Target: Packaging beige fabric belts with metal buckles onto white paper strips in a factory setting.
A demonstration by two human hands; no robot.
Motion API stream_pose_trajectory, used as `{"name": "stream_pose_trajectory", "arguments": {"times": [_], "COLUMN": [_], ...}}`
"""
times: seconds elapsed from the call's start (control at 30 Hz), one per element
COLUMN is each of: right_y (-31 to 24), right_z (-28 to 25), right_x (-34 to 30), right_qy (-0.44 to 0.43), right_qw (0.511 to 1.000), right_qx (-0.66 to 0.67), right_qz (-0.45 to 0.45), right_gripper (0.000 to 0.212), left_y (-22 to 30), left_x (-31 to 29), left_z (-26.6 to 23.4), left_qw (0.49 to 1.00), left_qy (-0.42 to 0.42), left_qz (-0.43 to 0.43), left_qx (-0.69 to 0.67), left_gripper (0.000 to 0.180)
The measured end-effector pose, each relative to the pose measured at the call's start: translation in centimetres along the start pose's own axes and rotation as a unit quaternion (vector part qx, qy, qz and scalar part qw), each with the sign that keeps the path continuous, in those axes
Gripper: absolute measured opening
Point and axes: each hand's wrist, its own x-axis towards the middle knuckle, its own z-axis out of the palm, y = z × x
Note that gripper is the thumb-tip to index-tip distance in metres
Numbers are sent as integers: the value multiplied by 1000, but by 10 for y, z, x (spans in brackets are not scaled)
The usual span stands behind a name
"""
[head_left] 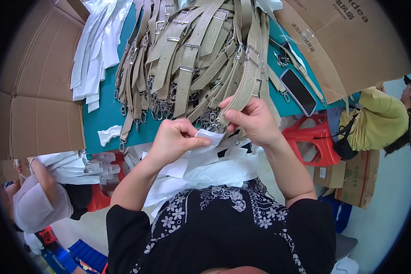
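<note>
Between my left thumb and fingers a small piece of white paper (211, 136) is pinched; my left hand (177, 140) is closed on it. My right hand (253, 119) grips the lower end of a beige bag strap (248, 75) with a silver buckle, close to its metal clasp. The paper lies against or just beside that strap end; whether it is wrapped round it I cannot tell. Behind both hands a big heap of beige straps (187, 59) with buckles and snap hooks hangs over the near edge of the green table (106, 91).
Long white paper strips (93, 50) lie at the far left, a crumpled paper scrap (109, 135) nearer. A phone (298, 92) lies at right beside loose hooks. Cardboard (41, 77) flanks both sides. White sheets (205, 170) cover my lap. Other people sit left and right near red stools (311, 139).
</note>
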Motion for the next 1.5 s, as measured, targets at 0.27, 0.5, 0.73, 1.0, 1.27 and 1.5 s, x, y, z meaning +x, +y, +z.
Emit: {"name": "stream_pose_trajectory", "arguments": {"times": [0.27, 0.5, 0.73, 1.0, 1.27, 1.5], "right_y": [10, 7, 9, 12, 33, 28], "right_z": [-1, -2, 2, 3, 18, 19], "right_x": [6, 8, 9, 13, 15, 16], "right_qy": [-31, 0, -29, -47, -23, -35], "right_qw": [996, 999, 998, 997, 989, 986], "right_qx": [-37, 44, 29, -1, -53, -35], "right_qz": [73, 24, 37, 62, 135, 158], "right_gripper": [22, 20, 20, 19, 27, 37], "left_y": [-18, -19, -21, -21, -28, -33], "left_x": [0, -7, -10, -9, -4, -11], "left_z": [0, -6, -8, -9, -7, -5], "left_qw": [1000, 996, 998, 1000, 998, 995], "left_qy": [12, 17, 11, -10, 12, 72], "left_qz": [4, 35, 20, -18, 61, 62], "left_qx": [11, 77, 52, -11, 6, 40], "left_gripper": [12, 15, 16, 16, 14, 20]}}
